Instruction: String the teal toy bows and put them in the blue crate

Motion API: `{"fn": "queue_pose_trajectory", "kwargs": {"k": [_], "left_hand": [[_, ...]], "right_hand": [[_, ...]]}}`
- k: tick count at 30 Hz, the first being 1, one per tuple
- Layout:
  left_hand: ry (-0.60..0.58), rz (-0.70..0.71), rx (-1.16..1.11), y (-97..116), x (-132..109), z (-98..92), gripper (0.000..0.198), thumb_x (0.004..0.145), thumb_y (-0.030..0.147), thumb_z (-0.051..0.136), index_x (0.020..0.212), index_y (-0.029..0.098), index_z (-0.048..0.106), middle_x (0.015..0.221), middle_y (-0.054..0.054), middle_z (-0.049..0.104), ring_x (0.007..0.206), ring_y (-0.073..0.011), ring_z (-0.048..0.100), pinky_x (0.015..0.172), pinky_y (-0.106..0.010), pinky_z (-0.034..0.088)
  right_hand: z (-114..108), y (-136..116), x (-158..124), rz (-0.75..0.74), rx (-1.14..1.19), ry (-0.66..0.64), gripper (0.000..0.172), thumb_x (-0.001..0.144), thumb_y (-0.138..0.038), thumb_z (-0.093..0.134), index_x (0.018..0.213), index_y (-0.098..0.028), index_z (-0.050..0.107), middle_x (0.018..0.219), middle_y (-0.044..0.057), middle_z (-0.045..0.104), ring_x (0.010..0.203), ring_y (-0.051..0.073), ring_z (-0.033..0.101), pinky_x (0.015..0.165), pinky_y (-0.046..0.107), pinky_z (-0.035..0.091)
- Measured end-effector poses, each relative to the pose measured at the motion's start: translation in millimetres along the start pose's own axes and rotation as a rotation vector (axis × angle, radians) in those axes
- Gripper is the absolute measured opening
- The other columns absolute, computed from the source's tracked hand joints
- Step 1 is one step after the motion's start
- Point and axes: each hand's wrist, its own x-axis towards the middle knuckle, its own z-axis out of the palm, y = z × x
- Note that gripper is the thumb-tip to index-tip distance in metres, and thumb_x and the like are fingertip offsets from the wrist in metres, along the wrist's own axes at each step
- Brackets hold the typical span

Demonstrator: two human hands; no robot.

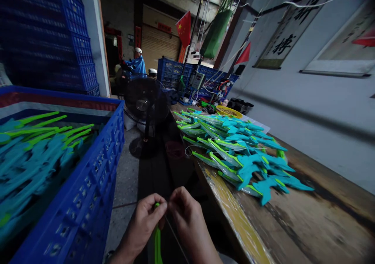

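Observation:
My left hand is closed round the tip of a narrow bright green plastic piece, which hangs down out of the frame. Fingertip to fingertip with it, my right hand pinches what looks like a thin white string. The string runs down between both hands; its end is hidden by the fingers. To the right, a pile of teal plastic toy parts with green arms and white strings lies on a wooden table.
A blue crate of similar teal and green parts stands at the left. A fan stands ahead on the floor. A yellow basket sits at the table's far end. Stacked blue crates rise behind. A person in a blue raincoat is outside.

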Motion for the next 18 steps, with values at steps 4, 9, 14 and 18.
{"fn": "queue_pose_trajectory", "kwargs": {"k": [4, 9, 14, 18], "left_hand": [[0.077, 0.06, 0.14, -4.6, -3.5, 2.2, 0.035, 0.087, 0.053, 0.063, 0.079, 0.018, 0.063, 0.056, 0.004, 0.05, 0.052, -0.0122, 0.047, 0.053, -0.023, 0.036], [-0.001, 0.006, -0.014, -7.8, -1.7, -0.9, 0.029, 0.09, 0.046, 0.064, 0.079, 0.019, 0.061, 0.061, 0.004, 0.05, 0.056, -0.0117, 0.047, 0.055, -0.022, 0.039], [-0.056, -0.072, -0.184, -8.5, -1.3, -6.5, 0.026, 0.089, 0.042, 0.065, 0.079, 0.018, 0.061, 0.071, 0.002, 0.053, 0.064, -0.0118, 0.049, 0.059, -0.022, 0.041], [-0.084, -0.08, -0.221, -6.7, -3.0, -6.4, 0.03, 0.087, 0.046, 0.068, 0.079, 0.017, 0.062, 0.069, 0.002, 0.054, 0.064, -0.0121, 0.048, 0.061, -0.023, 0.04]], "right_hand": [[2.2, 12.2, 0.0, 0.093, 0.056, 0.032, 0.012, 0.086, -0.026, 0.057, 0.077, -0.019, 0.052, 0.066, -0.003, 0.051, 0.06, 0.012, 0.047, 0.055, 0.021, 0.039], [8.1, 22.0, -5.4, -0.013, 0.0, 0.081, 0.019, 0.092, -0.029, 0.059, 0.076, -0.018, 0.06, 0.071, 0.0, 0.057, 0.063, 0.014, 0.056, 0.058, 0.021, 0.044], [11.9, 17.5, -12.4, -0.259, -0.086, 0.103, 0.022, 0.099, -0.018, 0.05, 0.084, -0.017, 0.066, 0.077, 0.002, 0.059, 0.065, 0.012, 0.06, 0.059, 0.019, 0.047], [14.2, 16.6, -13.6, -0.386, -0.288, 0.148, 0.02, 0.099, -0.013, 0.049, 0.084, -0.017, 0.062, 0.076, 0.002, 0.057, 0.061, 0.012, 0.057, 0.056, 0.02, 0.046]]}}
